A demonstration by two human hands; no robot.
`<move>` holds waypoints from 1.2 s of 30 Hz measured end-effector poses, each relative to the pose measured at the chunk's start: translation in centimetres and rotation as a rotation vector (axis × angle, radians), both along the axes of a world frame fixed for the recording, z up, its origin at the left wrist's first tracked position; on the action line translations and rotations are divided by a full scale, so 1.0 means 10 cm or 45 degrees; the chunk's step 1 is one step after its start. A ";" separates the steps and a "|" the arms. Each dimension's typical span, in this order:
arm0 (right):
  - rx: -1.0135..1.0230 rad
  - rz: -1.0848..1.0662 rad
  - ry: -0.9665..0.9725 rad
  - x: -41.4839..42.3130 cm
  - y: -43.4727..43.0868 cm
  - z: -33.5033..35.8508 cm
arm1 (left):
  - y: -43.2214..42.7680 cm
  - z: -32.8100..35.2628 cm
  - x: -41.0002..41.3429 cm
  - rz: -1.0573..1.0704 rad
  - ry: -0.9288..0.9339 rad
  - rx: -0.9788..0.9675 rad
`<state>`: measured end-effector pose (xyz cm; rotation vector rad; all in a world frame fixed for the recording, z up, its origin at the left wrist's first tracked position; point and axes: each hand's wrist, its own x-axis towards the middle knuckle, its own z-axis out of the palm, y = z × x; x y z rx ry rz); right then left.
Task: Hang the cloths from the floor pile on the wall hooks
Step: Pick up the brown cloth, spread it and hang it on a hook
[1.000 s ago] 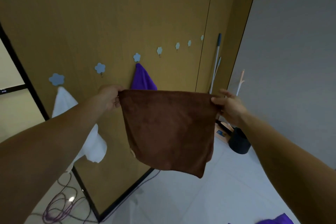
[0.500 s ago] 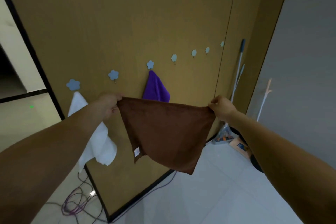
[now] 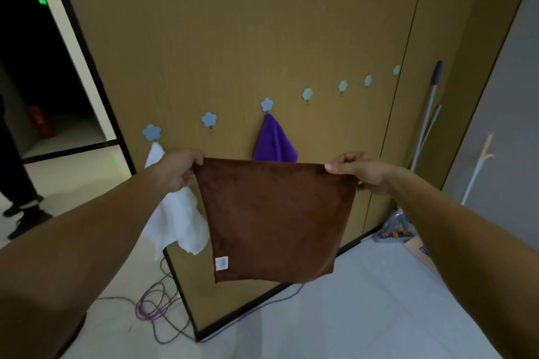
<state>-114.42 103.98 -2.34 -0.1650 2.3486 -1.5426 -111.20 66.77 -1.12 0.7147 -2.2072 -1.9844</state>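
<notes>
You hold brown cloth (image 3: 274, 218): soft, matt, short fuzzy nap, small white paper-like label (image 3: 221, 263) at lower corner. White cloth (image 3: 178, 218) thinner, matt. Purple cloth (image 3: 274, 143) plush, matt. Wall panel (image 3: 233, 38) wood-look, smooth, low sheen. Flower hooks (image 3: 209, 119) smooth plastic-looking. Floor (image 3: 364, 315) smooth tile, faint gloss.

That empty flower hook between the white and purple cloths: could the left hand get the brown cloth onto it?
Probably yes. The empty hook sits just above the left hand, nothing between them, though both hands hold the brown cloth.
</notes>
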 end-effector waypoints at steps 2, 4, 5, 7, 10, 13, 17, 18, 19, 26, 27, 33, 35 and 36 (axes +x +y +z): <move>0.049 0.054 0.001 -0.03 0.04 0.01 | 0.02 0.02 0.05 -0.068 -0.007 -0.034; 0.097 0.017 0.040 -0.06 0.05 -0.01 | 0.04 0.04 0.09 -0.184 -0.026 -0.128; 0.103 -0.035 0.074 -0.07 0.05 -0.02 | 0.05 0.04 0.09 -0.224 -0.040 -0.185; 0.089 -0.157 0.144 -0.10 0.04 -0.06 | 0.09 0.03 0.11 -0.249 -0.069 -0.308; 0.062 -0.257 0.212 -0.14 0.04 -0.09 | 0.16 0.00 0.13 -0.255 -0.067 -0.518; 0.152 -0.300 0.272 -0.16 0.04 -0.11 | 0.23 -0.01 0.12 -0.223 -0.007 -0.595; 0.331 -0.341 0.451 -0.20 0.01 -0.04 | 0.41 0.04 0.07 -0.095 0.132 -0.760; 0.352 -0.348 0.496 -0.21 -0.01 -0.01 | 0.45 0.05 0.05 -0.037 0.228 -0.763; 0.360 -0.351 0.533 -0.21 -0.05 0.00 | 0.49 0.07 0.03 0.013 0.319 -0.760; -0.173 -0.360 0.593 -0.21 -0.26 0.01 | 0.62 0.09 0.08 0.114 0.595 -0.194; -0.220 -0.328 0.559 -0.19 -0.31 0.01 | 0.63 0.08 0.10 0.081 0.597 -0.192; -0.366 0.039 0.400 -0.20 -0.70 0.02 | 0.59 0.07 0.15 0.062 0.497 -0.361; -0.305 0.212 0.387 -0.29 -0.78 0.00 | 0.48 0.07 0.13 -0.080 0.464 -0.471; -0.253 0.278 0.383 -0.33 -0.83 -0.01 | 0.42 0.07 0.12 -0.182 0.441 -0.539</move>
